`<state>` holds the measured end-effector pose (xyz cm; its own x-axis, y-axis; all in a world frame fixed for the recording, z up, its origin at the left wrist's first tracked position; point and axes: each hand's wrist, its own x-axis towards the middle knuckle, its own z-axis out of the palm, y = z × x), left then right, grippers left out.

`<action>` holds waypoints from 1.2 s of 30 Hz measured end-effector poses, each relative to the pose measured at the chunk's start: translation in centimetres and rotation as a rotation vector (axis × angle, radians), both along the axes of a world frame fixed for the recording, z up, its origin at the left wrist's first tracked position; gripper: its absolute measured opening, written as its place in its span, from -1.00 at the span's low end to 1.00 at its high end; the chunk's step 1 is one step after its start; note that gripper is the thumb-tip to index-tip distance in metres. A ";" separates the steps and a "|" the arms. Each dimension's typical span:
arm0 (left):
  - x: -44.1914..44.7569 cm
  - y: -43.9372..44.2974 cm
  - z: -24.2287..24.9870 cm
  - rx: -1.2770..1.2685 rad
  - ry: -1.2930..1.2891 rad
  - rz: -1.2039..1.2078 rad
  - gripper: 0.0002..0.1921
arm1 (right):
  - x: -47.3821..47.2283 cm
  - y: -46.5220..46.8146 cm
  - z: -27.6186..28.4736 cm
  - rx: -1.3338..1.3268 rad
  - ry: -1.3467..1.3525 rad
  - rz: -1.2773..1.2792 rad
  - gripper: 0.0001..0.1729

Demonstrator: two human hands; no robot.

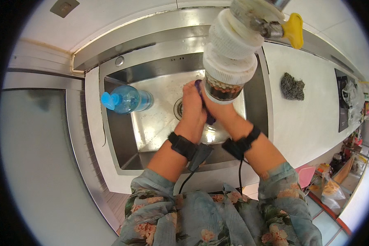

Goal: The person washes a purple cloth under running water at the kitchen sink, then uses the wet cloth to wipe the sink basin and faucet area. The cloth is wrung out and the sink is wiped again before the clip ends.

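Observation:
Both hands are together over a stainless steel sink [160,153]. My left hand [192,104] and my right hand [219,107] press a dark purple cloth [209,118] between their palms. A white tap filter with beads inside [229,73] hangs above and hides part of my right hand. Left of my hands, a blue pump bottle [126,99] lies tilted in the sink. The drain [179,109] shows partly beside my left hand. Black straps with cables are around both wrists.
A grey scouring pad [292,86] lies on the white counter [301,129] at the right. The tap has a yellow handle [293,30]. Farther right are plastic bags [352,101] and a pink stool or chair [306,175]. A frosted panel [46,153] stands at the left.

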<state>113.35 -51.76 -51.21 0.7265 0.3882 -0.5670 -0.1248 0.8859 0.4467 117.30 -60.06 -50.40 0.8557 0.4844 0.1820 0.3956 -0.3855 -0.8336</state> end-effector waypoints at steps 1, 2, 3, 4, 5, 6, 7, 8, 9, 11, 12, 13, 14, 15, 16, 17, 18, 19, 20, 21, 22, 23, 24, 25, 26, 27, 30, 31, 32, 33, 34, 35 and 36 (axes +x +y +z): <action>-0.4 -1.3 0.4 -0.018 -0.058 -0.026 -0.73 | 1.4 0.5 0.2 -0.044 0.059 -0.048 -0.69; -0.6 -2.4 0.8 0.037 0.045 -0.058 -0.75 | 2.4 0.8 0.4 -0.077 0.096 -0.076 -0.69; -0.6 -2.3 1.0 0.041 0.140 -0.048 -0.75 | 2.7 0.9 0.6 -0.093 0.162 -0.110 -0.70; -0.7 -2.4 1.1 0.066 0.146 -0.045 -0.76 | 2.9 0.9 0.7 -0.066 0.159 -0.180 -0.70; -0.7 -2.0 1.1 0.131 0.077 -0.039 -0.76 | 2.4 0.7 0.8 -0.045 0.149 -0.076 -0.70; -0.4 -0.9 0.8 0.090 0.005 -0.013 -0.73 | 1.6 0.3 0.8 0.016 0.075 -0.014 -0.70; -0.2 0.4 0.4 0.078 0.012 0.007 -0.71 | 0.1 -0.2 0.9 0.080 0.037 0.018 -0.69; 0.1 1.9 0.0 0.058 0.004 0.004 -0.70 | -1.3 -0.6 0.8 0.134 -0.042 0.095 -0.68; 0.2 2.2 -0.4 0.083 0.072 0.033 -0.68 | -2.0 -0.7 0.8 0.211 -0.122 0.155 -0.67; 0.1 2.2 -0.9 0.034 0.069 -0.014 -0.64 | -2.1 -0.5 0.5 0.107 0.007 0.105 -0.69; -0.1 1.3 -1.0 0.053 0.093 -0.008 -0.64 | -1.7 -0.2 0.4 0.069 0.099 0.053 -0.71; -0.3 0.2 -0.9 0.055 0.072 -0.027 -0.63 | -0.5 0.3 0.2 0.036 0.169 0.045 -0.73; -0.6 -1.2 -0.7 0.061 0.051 -0.040 -0.64 | 1.2 0.9 0.1 -0.040 0.114 -0.065 -0.75; -0.9 -2.2 -0.5 0.045 0.111 -0.084 -0.65 | 2.6 1.3 -0.2 -0.041 0.015 -0.057 -0.77; -0.9 -2.8 -0.2 0.044 0.094 -0.124 -0.66 | 3.2 1.4 -0.2 -0.088 -0.051 -0.100 -0.79; -0.8 -2.7 0.0 0.045 0.064 -0.161 -0.67 | 3.2 1.3 -0.3 -0.121 0.063 -0.143 -0.78; -0.8 -2.5 0.2 0.078 0.175 -0.112 -0.70 | 3.2 1.1 -0.4 -0.115 0.041 -0.084 -0.77; -0.5 -1.6 0.3 0.065 0.120 -0.056 -0.71 | 2.1 0.6 -0.4 -0.007 -0.041 -0.066 -0.76; 0.0 0.0 0.3 0.050 0.065 0.003 -0.73 | 0.8 0.1 -0.4 0.060 -0.051 -0.035 -0.75; 0.3 1.2 0.2 -0.019 0.071 0.037 -0.74 | -1.3 -0.6 -0.2 0.125 -0.060 -0.002 -0.75; 0.2 2.4 0.3 0.050 0.121 -0.011 -0.75 | -2.2 -0.8 -0.3 0.151 0.003 0.039 -0.74; 0.4 2.3 0.2 0.025 0.062 -0.034 -0.75 | -2.6 -0.9 -0.2 0.200 0.004 0.135 -0.74; 0.3 2.4 0.3 0.017 0.080 -0.041 -0.75 | -2.7 -0.8 -0.4 0.151 0.051 0.062 -0.73; 0.0 2.1 0.4 -0.005 0.165 -0.053 -0.75 | -2.3 -0.4 -0.3 0.129 0.036 0.042 -0.72; 0.1 0.9 0.5 0.064 0.124 -0.028 -0.75 | -1.5 -0.1 -0.5 0.120 -0.038 0.066 -0.72; 0.4 -0.2 0.7 0.116 0.148 -0.005 -0.74 | 0.7 0.7 -0.6 0.083 -0.086 0.007 -0.70; -0.2 -1.6 1.3 0.059 0.057 -0.061 -0.71 | 2.6 1.2 -0.9 0.100 -0.199 -0.024 -0.68; -0.3 -1.4 1.4 0.036 0.089 -0.055 -0.70 | 2.8 1.1 -1.0 0.169 -0.106 -0.025 -0.68; 0.0 -0.6 1.3 0.030 0.094 -0.049 -0.70 | 2.0 0.7 -1.1 0.236 -0.013 -0.024 -0.68; 0.0 0.1 1.2 0.018 0.071 -0.051 -0.69 | 0.9 0.2 -1.2 0.208 -0.004 0.015 -0.70; 0.4 1.7 1.0 -0.013 0.044 -0.012 -0.69 | -0.7 -0.6 -1.1 0.178 0.005 0.056 -0.71; 0.4 2.3 0.8 0.013 -0.028 -0.006 -0.69 | -1.8 -1.0 -1.1 0.167 -0.058 0.147 -0.73; 0.2 2.4 0.6 0.004 -0.032 -0.019 -0.69 | -2.0 -1.1 -1.2 0.101 0.017 0.095 -0.74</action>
